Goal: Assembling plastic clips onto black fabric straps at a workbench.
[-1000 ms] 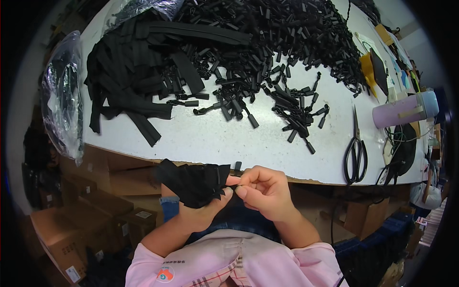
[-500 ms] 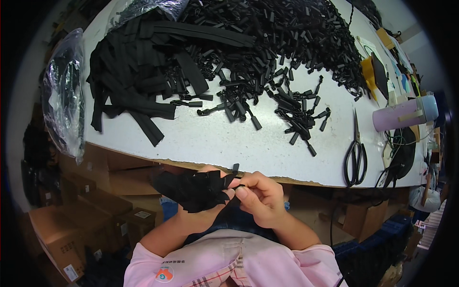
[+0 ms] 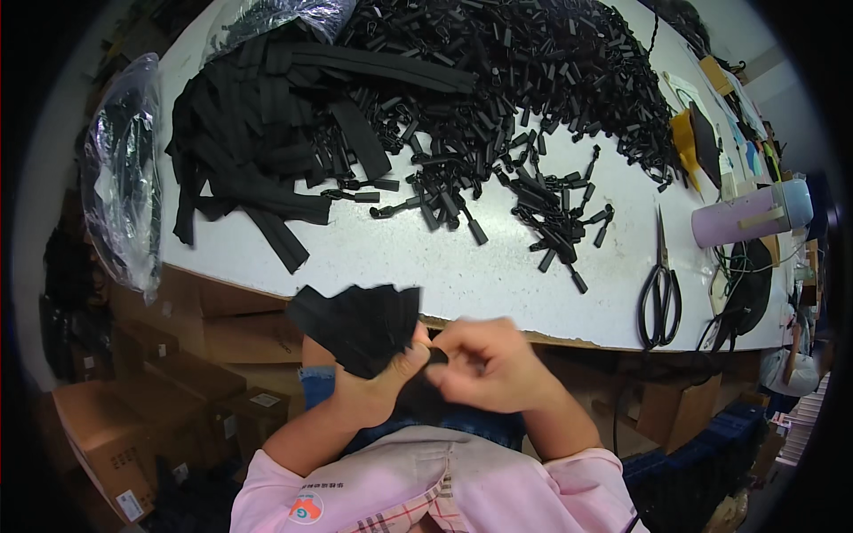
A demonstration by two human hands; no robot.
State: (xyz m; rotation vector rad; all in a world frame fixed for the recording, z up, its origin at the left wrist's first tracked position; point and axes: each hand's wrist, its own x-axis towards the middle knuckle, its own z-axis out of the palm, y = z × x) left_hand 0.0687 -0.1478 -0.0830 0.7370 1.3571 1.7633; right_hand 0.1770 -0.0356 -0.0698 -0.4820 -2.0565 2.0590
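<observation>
My left hand (image 3: 378, 391) is closed round a fanned bundle of black zipper tapes (image 3: 362, 327), just off the table's near edge. Its thumb presses along the bundle's lower end. Close against that end is my right hand (image 3: 493, 364), blurred by motion, its fingers curled in. A small dark end (image 3: 437, 355) shows between the two hands; whatever the right fingers pinch is too smeared to make out. Beyond the hands, more black zipper tapes (image 3: 240, 147) lie in a loose heap on the white table (image 3: 400, 262).
A large mound of black zipper pulls (image 3: 533, 62) covers the far table, with a smaller cluster (image 3: 555, 218) nearer. To the right lie black scissors (image 3: 660, 298) and a lilac bottle (image 3: 742, 216). A plastic-wrapped bundle (image 3: 123, 178) hangs at the left edge. Cardboard boxes (image 3: 133, 426) stand below.
The tape bundle has tipped up and fanned wider in my left hand, its thumb now on top. My right hand has gone from a clear pinch to a blurred, curled shape.
</observation>
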